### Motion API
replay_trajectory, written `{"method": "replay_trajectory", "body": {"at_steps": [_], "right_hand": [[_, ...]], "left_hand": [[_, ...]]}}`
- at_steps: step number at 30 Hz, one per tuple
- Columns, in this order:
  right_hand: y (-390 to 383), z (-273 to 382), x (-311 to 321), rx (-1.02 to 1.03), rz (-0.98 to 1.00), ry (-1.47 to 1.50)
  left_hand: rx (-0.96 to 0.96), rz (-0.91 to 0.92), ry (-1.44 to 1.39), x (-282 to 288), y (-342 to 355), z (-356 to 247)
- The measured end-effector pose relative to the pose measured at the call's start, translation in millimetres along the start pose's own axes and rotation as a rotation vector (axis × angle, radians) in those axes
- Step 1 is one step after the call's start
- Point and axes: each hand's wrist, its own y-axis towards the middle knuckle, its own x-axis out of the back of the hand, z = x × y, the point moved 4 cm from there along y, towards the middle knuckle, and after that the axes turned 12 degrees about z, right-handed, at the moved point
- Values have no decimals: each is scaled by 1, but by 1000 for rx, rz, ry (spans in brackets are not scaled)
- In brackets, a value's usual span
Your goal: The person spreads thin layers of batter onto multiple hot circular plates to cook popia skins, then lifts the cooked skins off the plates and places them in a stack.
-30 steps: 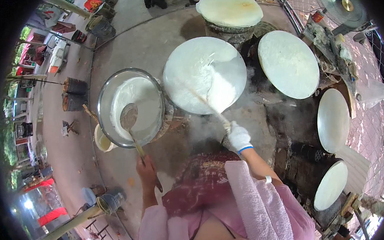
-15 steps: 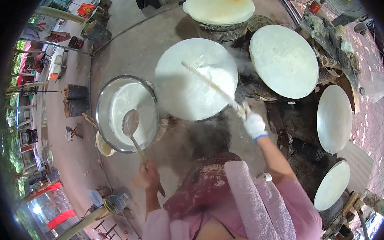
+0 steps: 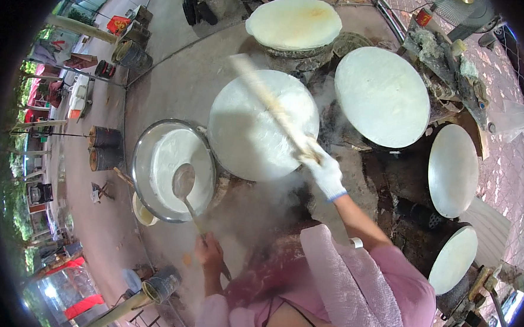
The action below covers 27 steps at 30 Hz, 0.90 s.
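1. A pale stick [image 3: 271,103], blurred, slants over a round griddle [image 3: 232,139] coated in white, its far end past the rim.
2. The gloved right hand [image 3: 324,174] grips the stick; the bare left hand [image 3: 210,253], well apart, clasps a ladle [image 3: 183,181].
3. The ladle's head shows inside the rim of a metal bowl [image 3: 146,164] (steam drifts nearby), just beside the griddle.
4. Beyond and rightward, more white-topped griddles [image 3: 382,97] stand near a fan [image 3: 464,11].

1. A fan [image 3: 456,10] stood at the upper right, near a red can [image 3: 424,17].
2. A clear plastic sheet [image 3: 510,119] showed below them.
3. Two dark cylinders [image 3: 106,136] stood side by side on the floor [image 3: 114,206] at left.
4. A dark bucket [image 3: 162,285] stood beside a pale pole [image 3: 118,311].
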Motion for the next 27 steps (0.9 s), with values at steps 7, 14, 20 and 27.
{"method": "replay_trajectory", "body": {"at_steps": [7, 14, 20, 27], "right_hand": [[-75, -24, 18, -631, 99, 585], [-55, -39, 36, -621, 205, 464], [-63, -52, 42, -444, 59, 218], [-105, -24, -16, -607, 79, 147]], "left_hand": [[-218, 41, 460, -50, 17, -68], [-205, 285, 137, -84, 76, -89], [-224, 601, 189, -146, 172, -148], [-130, 907, 55, -218, 262, -161]]}}
